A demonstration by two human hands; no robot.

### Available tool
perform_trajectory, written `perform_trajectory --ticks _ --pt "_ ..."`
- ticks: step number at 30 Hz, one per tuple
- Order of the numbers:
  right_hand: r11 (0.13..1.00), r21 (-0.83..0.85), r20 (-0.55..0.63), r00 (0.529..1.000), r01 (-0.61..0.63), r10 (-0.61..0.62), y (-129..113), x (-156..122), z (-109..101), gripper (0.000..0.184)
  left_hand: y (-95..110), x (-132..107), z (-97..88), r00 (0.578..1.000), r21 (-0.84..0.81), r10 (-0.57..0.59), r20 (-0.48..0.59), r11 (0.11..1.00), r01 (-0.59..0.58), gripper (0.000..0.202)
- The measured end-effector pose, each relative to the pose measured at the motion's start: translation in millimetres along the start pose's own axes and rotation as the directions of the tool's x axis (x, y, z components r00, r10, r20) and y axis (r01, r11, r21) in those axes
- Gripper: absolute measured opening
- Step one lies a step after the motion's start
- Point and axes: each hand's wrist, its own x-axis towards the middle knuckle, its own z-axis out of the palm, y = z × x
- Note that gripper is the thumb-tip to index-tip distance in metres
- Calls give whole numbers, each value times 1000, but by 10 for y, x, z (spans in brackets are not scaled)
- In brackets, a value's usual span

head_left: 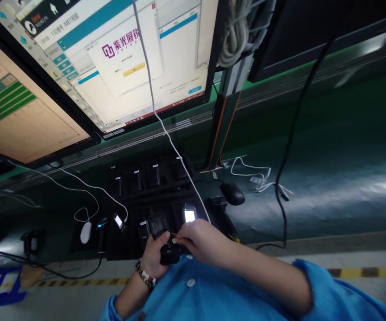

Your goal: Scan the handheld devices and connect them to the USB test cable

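My left hand point(155, 256), with a beaded bracelet on the wrist, is closed around a small black device point(166, 243) held close to my chest. My right hand point(197, 240) pinches a small plug at the end of a white cable point(179, 160) right at the device's side. The cable runs up past the monitor. Just beyond my hands lies a black tray point(132, 196) with several similar devices in slots; one point(189, 215) shows a lit white screen, another point(118, 220) is lit and cabled.
Two lit monitors point(112, 58) hang over the dark green bench. A white mouse point(86, 232) lies left of the tray, a black mouse point(232, 193) and a black handheld scanner point(217, 209) to its right. Loose white cables point(263, 178) and a black cable point(286, 178) cross the bench.
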Motion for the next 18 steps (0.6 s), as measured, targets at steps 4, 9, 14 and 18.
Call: perform_trajectory --ticks 4,9,14,18 --pt "984 -142 -37 993 105 -111 -17 -21 12 20 -23 33 -7 1000 -4 -5 14 1000 5 41" --pt "963 -190 -398 882 189 -251 -17 -118 292 22 -18 76 -31 995 -152 -43 -86 988 29 19" --pt "961 259 -362 932 100 0 10 -98 540 24 -12 43 -8 994 -232 -58 -88 972 36 3" --pt "953 204 -402 907 225 -128 72 -53 524 30 -23 8 -3 994 -271 -91 -55 960 73 5"
